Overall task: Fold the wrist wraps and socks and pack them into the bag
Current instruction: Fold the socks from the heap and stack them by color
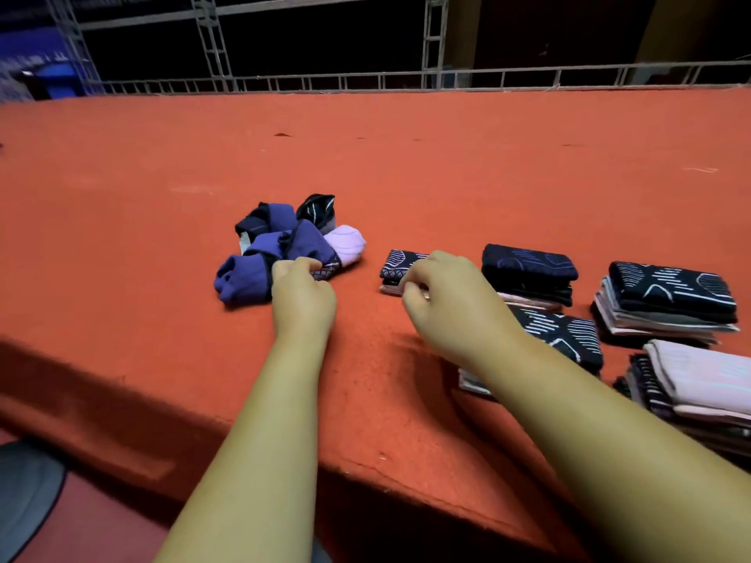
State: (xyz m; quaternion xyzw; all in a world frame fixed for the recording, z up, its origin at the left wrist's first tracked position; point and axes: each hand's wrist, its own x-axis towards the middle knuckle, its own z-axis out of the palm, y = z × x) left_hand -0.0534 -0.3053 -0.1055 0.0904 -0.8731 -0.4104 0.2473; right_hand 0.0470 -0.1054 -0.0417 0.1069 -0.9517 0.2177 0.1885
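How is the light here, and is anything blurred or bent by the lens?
Head view: bright, even light on the orange table, background nearly black, soft shadow under the right hand, no glare; loose socks by the left hand and folded stacks fairly sharp, the table's near edge smeared; the wide lens stretches the forearms and makes the metal trusses lean.

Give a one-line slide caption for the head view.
Left hand grips the loose sock pile; right hand pinches a folded stack on the orange table.
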